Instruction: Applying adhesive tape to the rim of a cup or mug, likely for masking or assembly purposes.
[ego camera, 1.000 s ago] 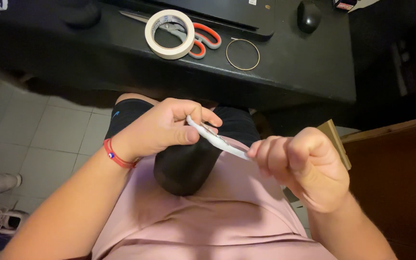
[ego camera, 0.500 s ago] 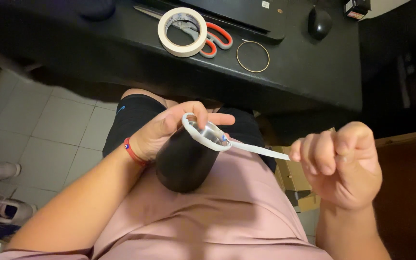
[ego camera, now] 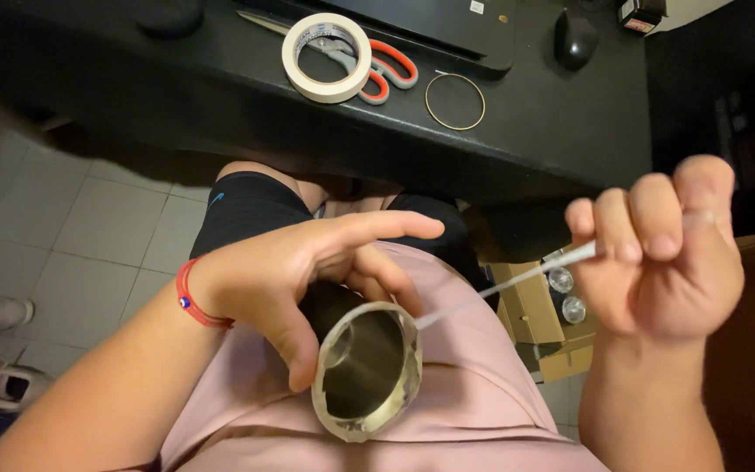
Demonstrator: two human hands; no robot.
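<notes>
I find the left hand [ego camera: 308, 271] curled around a metal cup [ego camera: 364, 371] at the lap, its rim taped, while the right hand [ego camera: 657, 253], fisted, pulls a tape strip [ego camera: 517, 278] taut (wrapping unfinished, I judge).

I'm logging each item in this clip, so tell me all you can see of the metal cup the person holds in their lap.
The shiny metal cup is a round cylinder, its inside dull steel, lying tilted with the open mouth toward the camera. A pale translucent band of tape rings its rim. The left hand grips its dark outer side, thumb along the rim. A thin strip of tape runs from the rim to the clenched right hand. It rests against the pink shirt.
</notes>
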